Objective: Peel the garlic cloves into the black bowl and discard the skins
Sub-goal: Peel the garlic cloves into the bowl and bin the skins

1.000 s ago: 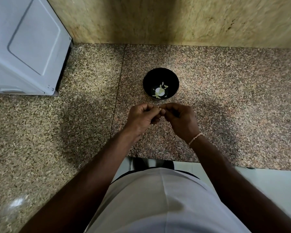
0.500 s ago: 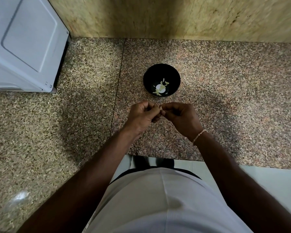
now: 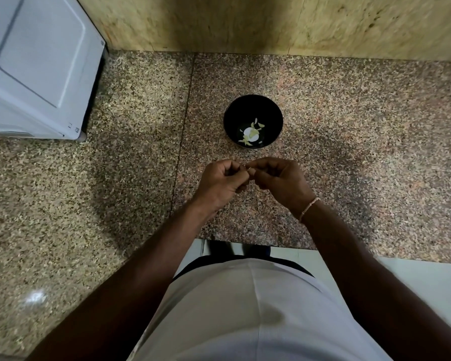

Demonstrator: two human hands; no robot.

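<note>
A black bowl (image 3: 253, 108) stands on the granite counter, holding several pale peeled garlic cloves (image 3: 251, 132). Just in front of the bowl my left hand (image 3: 220, 185) and my right hand (image 3: 281, 183) meet fingertip to fingertip. Between them they pinch a small garlic clove (image 3: 248, 170), of which only a sliver shows. Both hands have their fingers curled. A thin bracelet sits on my right wrist.
A white appliance (image 3: 37, 66) stands at the back left of the speckled granite counter (image 3: 362, 152). A tan stone wall (image 3: 245, 22) rises behind the bowl. The counter's front edge runs just below my wrists, with white cabinet front below it.
My hands stay together on the clove with only small finger movements. The view has shifted slightly, so the bowl sits a little higher in the frame.
</note>
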